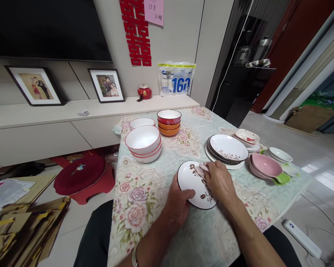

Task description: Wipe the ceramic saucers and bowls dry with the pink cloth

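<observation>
A white plate (pixel 189 181) with a dark rim and brown flower pattern is tilted above the table's front part. My left hand (pixel 178 202) grips its left edge, thumb lying on the face and fingers hidden underneath. In my right hand (pixel 219 181) a crumpled pale cloth (pixel 202 170) is pressed against the plate's upper right face. Just beyond that hand stands a stack of similar plates (pixel 228 146), the top one showing small flowers along its rim.
White bowls with red rims (pixel 143 142) are stacked at the left, beside red and orange bowls (pixel 169 122). Pink bowls (pixel 267 165), small white bowls (pixel 280 154) and patterned dishes (pixel 247 136) line the right. A flowered cloth (pixel 136 211) covers the table; a red stool (pixel 82 172) stands left.
</observation>
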Available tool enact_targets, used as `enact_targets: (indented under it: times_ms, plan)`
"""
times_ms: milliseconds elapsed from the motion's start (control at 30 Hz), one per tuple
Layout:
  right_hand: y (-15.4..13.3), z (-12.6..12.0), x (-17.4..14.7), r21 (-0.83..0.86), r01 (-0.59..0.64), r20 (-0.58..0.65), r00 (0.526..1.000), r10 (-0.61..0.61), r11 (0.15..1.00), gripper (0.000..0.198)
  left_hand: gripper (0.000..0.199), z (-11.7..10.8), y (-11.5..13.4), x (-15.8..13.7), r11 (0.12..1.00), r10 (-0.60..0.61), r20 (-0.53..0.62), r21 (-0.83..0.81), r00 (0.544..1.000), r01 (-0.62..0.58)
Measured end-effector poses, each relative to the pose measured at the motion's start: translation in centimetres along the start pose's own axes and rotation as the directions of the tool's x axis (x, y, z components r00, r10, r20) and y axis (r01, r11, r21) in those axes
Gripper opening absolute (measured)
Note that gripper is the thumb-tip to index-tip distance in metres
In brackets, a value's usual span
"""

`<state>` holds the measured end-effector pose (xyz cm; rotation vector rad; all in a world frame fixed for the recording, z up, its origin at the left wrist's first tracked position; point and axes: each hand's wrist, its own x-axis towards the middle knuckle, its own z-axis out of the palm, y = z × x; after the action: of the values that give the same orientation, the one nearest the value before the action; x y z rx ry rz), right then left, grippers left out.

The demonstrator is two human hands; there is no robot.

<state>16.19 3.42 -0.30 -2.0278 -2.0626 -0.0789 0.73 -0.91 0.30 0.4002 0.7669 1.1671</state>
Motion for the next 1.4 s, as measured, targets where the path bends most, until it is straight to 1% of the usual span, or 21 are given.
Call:
enact_targets:
  times_ms: [100, 167, 233, 300, 400, 433, 467, 500, 533, 567, 667, 733, 800, 900, 1000, 1067, 1133, 1200, 1233, 1300, 1400]
  plan:
    - [-0.9, 0.3, 0.0, -0.006, 0.026, -0.050, 0.998, -0.026, 1.000, 0.021, 0.087, -0.1, -0.2, 0.0, 1.000, 0.004, 0.013, 0.013, 1.000, -0.004]
    - [-1.9, 0.4, -0.2, 0.079, 0.098, -0.072, 0.993, -0.093, 0.992, 0.023, 0.086, -0.2, -0.4, 0.1, 1.000, 0.000, 0.040, 0.011, 0.999, -0.001]
    - [-2.9, 0.1, -0.5, 0.227, 0.210, -0.081, 0.977, -0.197, 0.951, 0.027, 0.083, -0.3, -0.4, 0.2, 1.000, -0.011, 0.066, 0.012, 0.998, 0.010]
    - [-3.7, -0.4, -0.9, 0.391, 0.325, -0.071, 0.944, -0.323, 0.861, 0.029, 0.075, -0.4, -0.4, 0.3, 1.000, -0.019, 0.085, -0.004, 0.996, 0.019]
    - [-4.1, -1.2, -1.2, 0.578, 0.436, -0.057, 0.865, -0.499, 0.690, 0.028, 0.060, -0.4, -0.4, 0.4, 0.999, -0.025, 0.095, -0.042, 0.995, 0.029]
    - [-4.0, -1.3, -1.2, 0.617, 0.457, -0.063, 0.840, -0.539, 0.640, 0.028, 0.057, -0.4, -0.4, 0.4, 0.999, -0.025, 0.088, -0.040, 0.996, 0.029]
    - [-3.8, -1.2, -1.1, 0.642, 0.469, -0.074, 0.825, -0.560, 0.606, 0.030, 0.057, -0.4, -0.4, 0.4, 0.999, -0.030, 0.080, -0.024, 0.996, 0.032]
    - [-3.5, -1.0, -0.9, 0.651, 0.471, -0.092, 0.827, -0.555, 0.594, 0.032, 0.058, -0.4, -0.4, 0.4, 0.999, -0.036, 0.072, 0.000, 0.997, 0.036]
    - [-3.1, -0.6, -0.8, 0.646, 0.462, -0.106, 0.842, -0.529, 0.607, 0.033, 0.060, -0.4, -0.4, 0.4, 0.999, -0.044, 0.067, 0.027, 0.997, 0.042]
    - [-2.7, -0.3, -0.6, 0.626, 0.442, -0.114, 0.867, -0.484, 0.643, 0.034, 0.063, -0.5, -0.4, 0.3, 0.997, -0.058, 0.068, 0.052, 0.996, 0.055]
    - [-1.3, 0.4, 0.0, 0.476, 0.320, -0.109, 0.946, -0.307, 0.819, 0.034, 0.076, -0.5, -0.2, 0.3, 0.993, -0.097, 0.074, 0.081, 0.993, 0.091]
    - [-0.5, 0.2, 0.2, 0.331, 0.205, -0.048, 0.979, -0.200, 0.921, 0.031, 0.079, -0.4, 0.0, 0.2, 0.993, -0.104, 0.080, 0.067, 0.991, 0.098]
    - [0.1, -0.3, 0.3, 0.195, 0.103, 0.035, 0.993, -0.112, 0.975, 0.029, 0.078, -0.3, 0.1, 0.1, 0.996, -0.082, 0.083, 0.031, 0.993, 0.080]
    - [0.6, -1.1, 0.2, 0.040, 0.031, 0.117, 0.993, -0.036, 0.999, 0.026, 0.075, -0.1, 0.2, -0.1, 0.999, -0.023, 0.061, -0.034, 0.998, 0.025]
    - [0.6, -1.0, 0.2, -0.043, 0.009, 0.105, 0.994, -0.005, 0.999, 0.023, 0.077, 0.0, -0.1, 0.0, 1.000, 0.008, 0.030, -0.028, 1.000, -0.008]
    - [0.3, -0.5, 0.3, -0.036, 0.032, 0.052, 0.998, -0.031, 0.999, 0.023, 0.082, 0.0, -0.2, 0.2, 1.000, 0.008, 0.014, -0.001, 1.000, -0.008]
    - [-0.3, 0.1, 0.2, 0.033, 0.109, -0.020, 0.994, -0.108, 0.994, 0.025, 0.084, -0.1, -0.4, 0.3, 1.000, -0.004, 0.020, 0.012, 1.000, 0.004]
    - [-1.3, 0.4, 0.0, 0.168, 0.227, -0.080, 0.973, -0.216, 0.959, 0.029, 0.082, -0.1, -0.4, 0.3, 1.000, -0.020, 0.042, 0.021, 0.999, 0.019]
    - [-1.9, 0.3, -0.2, 0.251, 0.291, -0.097, 0.957, -0.275, 0.923, 0.030, 0.081, -0.1, -0.4, 0.3, 0.999, -0.024, 0.049, 0.022, 0.999, 0.023]
    - [-3.0, -0.3, -0.7, 0.413, 0.392, -0.101, 0.917, -0.387, 0.822, 0.032, 0.074, -0.1, -0.3, 0.3, 1.000, -0.025, 0.058, 0.012, 0.998, 0.024]
    - [-3.8, -1.4, -1.1, 0.601, 0.462, -0.058, 0.839, -0.542, 0.652, 0.033, 0.058, -0.2, -0.3, 0.3, 0.999, -0.035, 0.067, -0.012, 0.997, 0.036]
